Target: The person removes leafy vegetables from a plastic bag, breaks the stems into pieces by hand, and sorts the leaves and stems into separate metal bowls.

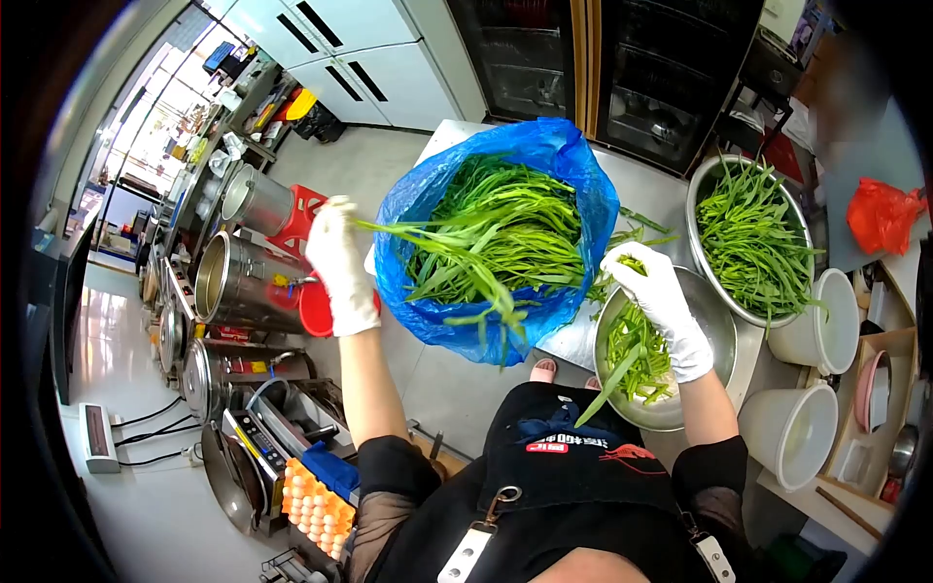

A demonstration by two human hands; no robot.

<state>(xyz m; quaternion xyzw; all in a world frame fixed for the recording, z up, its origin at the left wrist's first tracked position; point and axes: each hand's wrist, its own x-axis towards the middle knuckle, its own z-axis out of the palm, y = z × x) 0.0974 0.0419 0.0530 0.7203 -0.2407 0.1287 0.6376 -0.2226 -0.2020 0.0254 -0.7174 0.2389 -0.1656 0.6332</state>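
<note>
I have the long leafy greens [510,223] heaped in a blue bag [397,267] at the edge of the metal table [656,189], its crumpled rim standing up around them. Stems stretch over that rim towards my left hand [338,257], whose fingers are blurred; I can't tell whether that grip is pinching. My right hand [656,301] has its grip pinching a short bunch [632,264] above a steel bowl [716,340] of cut pieces, blocking part of it from me. Just beyond, a larger bowl [693,219] holds more greens, with two white buckets [768,437] nearby. Off left stand steel pots [258,291], eggs [316,510] nearer me.
</note>
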